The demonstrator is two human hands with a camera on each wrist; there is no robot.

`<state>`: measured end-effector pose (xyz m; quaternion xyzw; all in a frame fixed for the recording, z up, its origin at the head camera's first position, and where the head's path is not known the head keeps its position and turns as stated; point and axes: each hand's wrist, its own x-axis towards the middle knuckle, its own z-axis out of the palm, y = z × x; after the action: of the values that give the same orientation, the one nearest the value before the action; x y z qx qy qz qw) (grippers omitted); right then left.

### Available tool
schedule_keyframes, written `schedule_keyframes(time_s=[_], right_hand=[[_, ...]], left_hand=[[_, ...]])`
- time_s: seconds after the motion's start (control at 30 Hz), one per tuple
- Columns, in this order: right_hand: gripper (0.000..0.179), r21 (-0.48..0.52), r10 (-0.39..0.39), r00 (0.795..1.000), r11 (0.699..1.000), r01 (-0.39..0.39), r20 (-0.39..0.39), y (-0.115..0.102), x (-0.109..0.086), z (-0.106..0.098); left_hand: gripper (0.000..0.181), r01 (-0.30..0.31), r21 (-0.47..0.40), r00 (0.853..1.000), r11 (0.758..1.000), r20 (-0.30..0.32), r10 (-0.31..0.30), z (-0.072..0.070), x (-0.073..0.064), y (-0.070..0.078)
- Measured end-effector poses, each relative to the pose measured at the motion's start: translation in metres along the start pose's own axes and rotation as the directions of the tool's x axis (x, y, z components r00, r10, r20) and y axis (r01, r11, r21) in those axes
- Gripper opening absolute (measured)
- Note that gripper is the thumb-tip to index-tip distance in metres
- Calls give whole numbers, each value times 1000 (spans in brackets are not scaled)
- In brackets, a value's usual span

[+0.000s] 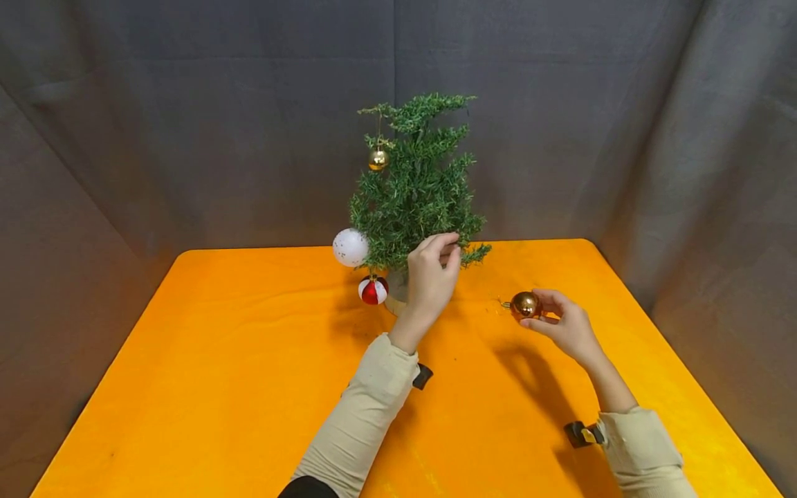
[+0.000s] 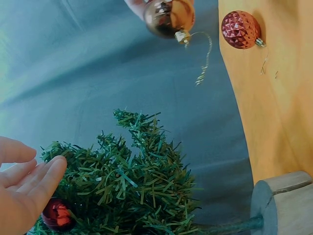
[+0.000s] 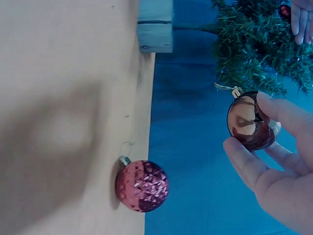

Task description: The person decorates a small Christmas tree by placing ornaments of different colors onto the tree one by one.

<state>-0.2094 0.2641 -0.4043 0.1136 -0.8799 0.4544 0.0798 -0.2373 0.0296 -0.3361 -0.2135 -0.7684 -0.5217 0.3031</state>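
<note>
A small green Christmas tree [image 1: 418, 187] stands on a wooden base [image 2: 288, 200]. My left hand [image 1: 432, 273] is at its lower front branches, the fingers extended and nothing seen between them. Beside those fingers in the left wrist view hangs a shiny red bauble [image 2: 57, 214], which the hand hides in the head view. Right of the tree, my right hand [image 1: 563, 325] holds a copper-gold bauble [image 1: 524, 304] between thumb and fingers. Its cap and gold string [image 2: 204, 58] point away from that palm. A faceted red bauble [image 3: 142, 186] lies on the table near the right hand.
On the tree's left side hang a small gold bauble [image 1: 378, 159], a white speckled ball [image 1: 351, 247] and a red-and-white bauble [image 1: 373, 290]. An orange cloth covers the table [image 1: 218, 360]. Grey curtains [image 1: 249, 124] enclose the back and sides.
</note>
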Motion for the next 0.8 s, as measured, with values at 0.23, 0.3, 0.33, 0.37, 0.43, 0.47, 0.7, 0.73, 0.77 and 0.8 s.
schedule_keyframes(time_s=[0.23, 0.3, 0.33, 0.37, 0.43, 0.47, 0.7, 0.73, 0.77, 0.8], right_hand=[[55, -6, -16, 999, 1000, 16, -35, -9, 2, 0], [54, -6, -15, 999, 1000, 14, -48, -10, 3, 0], [54, -4, -15, 998, 1000, 15, -55, -10, 3, 0], [53, -5, -16, 998, 1000, 15, -62, -11, 4, 1], [53, 0, -25, 997, 1000, 25, -76, -12, 4, 1], [53, 6, -30, 996, 1000, 31, -85, -12, 4, 1], [52, 49, -63, 989, 996, 71, -134, -21, 6, 1], [52, 52, -65, 988, 996, 73, -138, -22, 6, 1], [51, 60, -64, 988, 996, 73, -143, -23, 6, 1], [51, 64, -64, 987, 995, 74, -147, -24, 6, 1]], left_hand=[[19, -13, 2, 1000, 1000, -10, 13, 0, -1, 0], [19, -15, -3, 1000, 1000, -11, 15, 0, -1, 1], [19, -16, -6, 1000, 1000, -11, 16, 0, -2, 0], [19, -16, -9, 1000, 1000, -12, 16, 0, -2, 0], [18, -17, -13, 1000, 1000, -16, 17, 0, -2, 0], [18, -18, -15, 1000, 1000, -20, 18, 0, -3, 0], [18, -38, -11, 998, 999, -56, 37, 1, -4, 1], [17, -38, -9, 998, 999, -59, 37, 1, -4, 1], [17, -38, -6, 997, 999, -61, 38, 1, -4, 1], [17, -37, -4, 997, 999, -61, 37, 2, -5, 1]])
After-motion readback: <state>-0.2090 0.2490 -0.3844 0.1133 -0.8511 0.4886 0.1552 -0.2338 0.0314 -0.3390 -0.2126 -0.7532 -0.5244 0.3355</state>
